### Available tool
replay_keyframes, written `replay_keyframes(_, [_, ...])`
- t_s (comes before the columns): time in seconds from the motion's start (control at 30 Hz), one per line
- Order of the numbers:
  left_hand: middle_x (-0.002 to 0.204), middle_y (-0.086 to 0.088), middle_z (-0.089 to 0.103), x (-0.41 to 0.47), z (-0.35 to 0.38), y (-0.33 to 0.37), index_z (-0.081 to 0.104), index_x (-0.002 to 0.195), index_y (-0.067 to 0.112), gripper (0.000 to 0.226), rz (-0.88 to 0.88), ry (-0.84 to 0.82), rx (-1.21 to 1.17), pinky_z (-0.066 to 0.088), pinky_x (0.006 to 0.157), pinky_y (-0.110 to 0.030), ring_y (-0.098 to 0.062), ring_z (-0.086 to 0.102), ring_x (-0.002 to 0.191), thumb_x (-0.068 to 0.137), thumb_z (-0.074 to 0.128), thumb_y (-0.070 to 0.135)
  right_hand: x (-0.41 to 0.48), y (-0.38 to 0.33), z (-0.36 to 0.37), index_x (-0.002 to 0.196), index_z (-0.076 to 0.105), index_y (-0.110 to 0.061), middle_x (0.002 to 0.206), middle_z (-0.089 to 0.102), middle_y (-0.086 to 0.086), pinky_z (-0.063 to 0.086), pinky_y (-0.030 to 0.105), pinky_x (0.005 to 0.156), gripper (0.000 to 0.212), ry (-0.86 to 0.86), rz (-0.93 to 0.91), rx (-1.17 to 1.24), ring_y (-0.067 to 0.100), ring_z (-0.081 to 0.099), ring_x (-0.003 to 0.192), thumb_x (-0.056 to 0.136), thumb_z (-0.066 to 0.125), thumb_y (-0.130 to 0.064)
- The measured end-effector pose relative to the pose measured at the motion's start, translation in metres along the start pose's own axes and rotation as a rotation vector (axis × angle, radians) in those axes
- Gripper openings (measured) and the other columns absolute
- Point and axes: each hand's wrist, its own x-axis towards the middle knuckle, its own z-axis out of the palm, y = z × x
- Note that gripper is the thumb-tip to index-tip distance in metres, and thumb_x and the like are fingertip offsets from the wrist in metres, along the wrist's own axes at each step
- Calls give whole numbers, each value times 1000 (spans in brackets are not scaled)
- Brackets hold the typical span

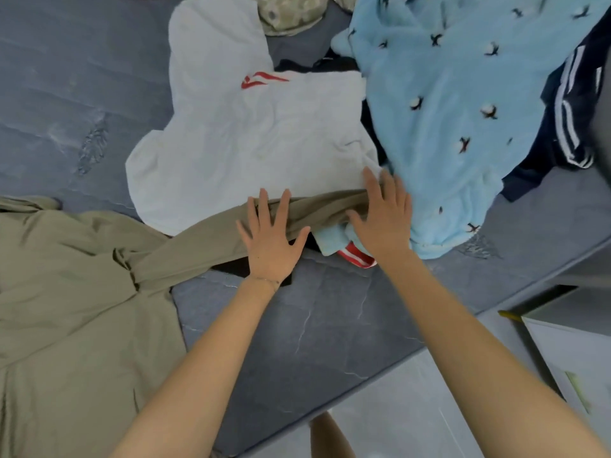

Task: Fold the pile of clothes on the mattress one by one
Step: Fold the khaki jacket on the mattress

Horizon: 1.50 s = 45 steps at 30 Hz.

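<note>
A white T-shirt (238, 137) with a red logo lies spread on the grey-blue mattress (317, 325). A khaki garment (72, 285) covers the left, and one long part of it stretches right across the shirt's lower edge. My left hand (272, 239) lies flat on that khaki strip with fingers spread. My right hand (385, 213) rests with straight fingers where the khaki strip, the white shirt and a fluffy light-blue garment (456, 104) with dark marks meet. A red-and-white striped piece (358, 256) pokes out below the right hand.
A navy garment with white stripes (568, 120) lies at the right under the blue one. A camouflage cloth (291, 18) sits at the top. The mattress edge runs diagonally at lower right, with pale floor and a white cabinet (572, 352) beyond.
</note>
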Motion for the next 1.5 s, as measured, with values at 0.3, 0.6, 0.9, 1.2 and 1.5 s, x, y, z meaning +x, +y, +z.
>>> replay_keyframes(0.3, [149,-8,37,-8,-3,17,47,140,20,50,159,184,-263,16,119,-47,-26,27,141,95,48,43,6,-5,-7,72,47,-16,71,53,3,33,37,75,28,-9,-2,87,25,50,74,92,54,-34])
replay_keyframes(0.6, [111,5,63,-51,-53,1,53,114,19,25,-71,-89,-920,45,89,-15,-2,58,104,92,64,22,-29,-103,-22,67,58,-10,60,52,0,36,25,55,39,-496,92,648,13,49,59,99,49,-30])
replay_keyframes(0.9, [86,-8,60,-90,-138,-150,59,92,6,12,-218,175,-873,46,76,-21,-14,56,83,99,50,10,-94,-235,30,123,57,-20,112,62,-1,35,43,103,33,-354,-377,404,20,52,111,95,54,-35])
replay_keyframes(1.2, [54,17,48,-167,-243,-378,48,63,20,36,-243,310,-767,35,60,-13,9,46,55,98,54,9,-166,-412,132,65,53,-30,61,47,-13,33,30,59,31,-576,-473,282,15,48,68,89,61,-48])
replay_keyframes(1.5, [65,-2,42,-173,-240,-513,45,67,13,36,-545,414,-918,39,64,-23,-3,42,59,99,53,28,-192,-468,228,118,63,-21,123,61,5,37,32,96,30,-587,-434,85,26,51,119,90,63,-31])
